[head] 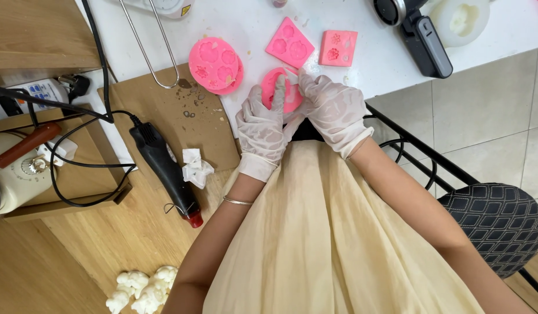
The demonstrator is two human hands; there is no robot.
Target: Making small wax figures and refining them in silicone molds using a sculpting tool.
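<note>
Far left of the left hand [260, 129], a cream appliance [16, 177] with a brown handle sat on a wooden shelf [77, 174], black cables looped around it. Nearer, a black rotary tool [166, 170] with a red tip lay on the wooden counter [129, 232], and a crumpled white scrap [195, 167] sat just beside it, left of the wrist. Below and left of that hand's forearm, a cluster of white cast pieces [142, 288] lay on the wood. A brown board [164, 113] lay up and left of the hand, with a metal wire loop [149, 49] reaching onto it and a round pink mould [214, 64] at its upper right corner.

The left hand, gloved in white, was closed around the left side of a small pink mould [287, 96], its forefinger laid up across the mould's face. A thin bangle [238, 201] circled that wrist. The right hand [333, 110], also gloved, gripped the same mould from the right, fingertips pinching at its top edge, where something small and white showed; what it was could not be told. The mould was held between both hands at the edge of the white counter [251, 23].

Above the hands lay a tilted square pink mould [290, 43], and above the right hand a smaller square pink mould [337, 47]. Further right stood a black device [423, 43] and a white mould [465, 20]. Well right of and below the right forearm was a black quilted stool [499, 224].
</note>
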